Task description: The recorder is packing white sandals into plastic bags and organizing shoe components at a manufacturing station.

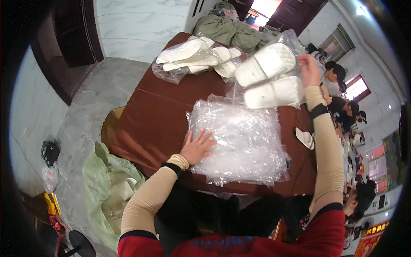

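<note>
Two hands at work: my left flat, my right holding.
Left hand: my left hand (198,146) lies palm down, fingers spread wide, on the near left edge of the thick stack of clear plastic bags (239,143); its grip is wide and holds nothing, it only presses.
Bag stack: it sits on the brown surface (158,111) straight in front of me, its long side running away from me.
Right hand: my right hand (309,70) is raised beyond the stack, up and to the right, its grip closed on the right end of a clear bag holding a pair of white quilted slippers (269,79).
Slipper axis: the two slippers lie one above the other, long axes running left to right, slightly tilted, toes pointing left, away from my grip.
Key relation: the bagged pair hangs just past the far edge of the stack, so it lies forward and right of my left hand; my right hand is the nearer one by far.
Farther left on the surface: a clear bag of loose white slippers (197,58).
Right edge: one single white slipper (305,138) lies beside my right forearm.
</note>
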Available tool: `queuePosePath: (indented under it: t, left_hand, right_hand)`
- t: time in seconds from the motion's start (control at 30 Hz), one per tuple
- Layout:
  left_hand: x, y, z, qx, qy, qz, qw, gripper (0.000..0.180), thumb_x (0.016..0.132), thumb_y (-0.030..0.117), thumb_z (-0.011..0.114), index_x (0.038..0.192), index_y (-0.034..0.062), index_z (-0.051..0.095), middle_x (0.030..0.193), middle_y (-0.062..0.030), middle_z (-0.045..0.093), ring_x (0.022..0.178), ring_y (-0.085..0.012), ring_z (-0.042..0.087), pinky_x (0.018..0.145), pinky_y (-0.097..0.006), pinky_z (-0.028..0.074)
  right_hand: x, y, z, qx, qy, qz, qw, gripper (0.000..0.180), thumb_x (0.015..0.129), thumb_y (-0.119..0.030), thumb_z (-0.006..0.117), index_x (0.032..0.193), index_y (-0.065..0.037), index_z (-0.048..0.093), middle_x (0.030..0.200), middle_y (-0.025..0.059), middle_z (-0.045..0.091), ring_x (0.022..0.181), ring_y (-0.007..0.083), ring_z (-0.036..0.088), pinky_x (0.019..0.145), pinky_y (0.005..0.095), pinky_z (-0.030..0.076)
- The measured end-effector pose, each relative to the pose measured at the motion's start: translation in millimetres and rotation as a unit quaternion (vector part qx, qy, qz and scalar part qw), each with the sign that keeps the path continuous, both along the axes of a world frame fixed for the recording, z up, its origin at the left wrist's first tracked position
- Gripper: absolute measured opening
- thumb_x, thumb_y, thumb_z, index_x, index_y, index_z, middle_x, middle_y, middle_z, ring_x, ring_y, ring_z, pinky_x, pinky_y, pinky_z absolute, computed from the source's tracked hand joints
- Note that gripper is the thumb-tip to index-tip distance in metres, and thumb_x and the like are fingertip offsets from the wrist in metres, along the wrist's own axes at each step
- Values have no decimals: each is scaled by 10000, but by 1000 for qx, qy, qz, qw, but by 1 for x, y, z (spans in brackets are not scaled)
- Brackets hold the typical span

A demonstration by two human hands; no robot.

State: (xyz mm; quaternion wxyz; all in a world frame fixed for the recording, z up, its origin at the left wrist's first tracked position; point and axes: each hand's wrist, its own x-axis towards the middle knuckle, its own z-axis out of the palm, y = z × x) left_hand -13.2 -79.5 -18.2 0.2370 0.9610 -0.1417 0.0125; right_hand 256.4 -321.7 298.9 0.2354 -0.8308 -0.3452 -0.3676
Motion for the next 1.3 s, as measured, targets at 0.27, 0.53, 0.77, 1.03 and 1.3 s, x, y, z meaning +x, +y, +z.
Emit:
queuePosePath:
  t: [0.27,0.53,0.77,1.03,1.3]
  left_hand:
    - [4,0,-8,-14,7,-1,1000,431,913,459,463,1297,263,451,1531,-29,178,1427,-277,63,1091,-613,35]
    - [3,-6,-8,10,-33,5,999,432,903,468,468,1284,266,460,1513,-35,221,1420,-283,98,1079,-627,98]
    - [-3,-1,2,14,13,21,1000,466,891,467,490,1292,231,465,1467,-83,306,1399,-302,172,1072,-611,140]
    - [8,-9,6,-82,-3,21,996,543,910,436,497,1355,132,435,1403,-169,389,1315,-352,307,1092,-444,195]
    - [37,10,-31,-213,45,-10,976,632,853,483,553,1331,81,451,1392,-185,405,1322,-362,299,1090,-458,209]
  right_hand:
    - [-99,-33,112,-339,-146,70,927,255,730,56,486,946,-67,544,910,91,560,866,277,569,758,328,455]
    - [-98,-35,160,-199,-358,25,912,262,816,-32,509,1068,-37,581,1004,107,613,869,235,598,747,327,477]
    - [-145,-84,46,300,228,13,926,365,894,-201,573,1201,-4,553,1089,81,620,889,146,611,743,257,513]
    - [-314,-49,-183,325,504,-8,800,619,897,-228,565,1403,-16,277,1213,167,517,825,236,639,493,306,530]
    - [-328,-3,-203,-157,327,-89,928,286,837,-202,608,1086,-70,562,770,104,636,724,312,623,615,409,488]
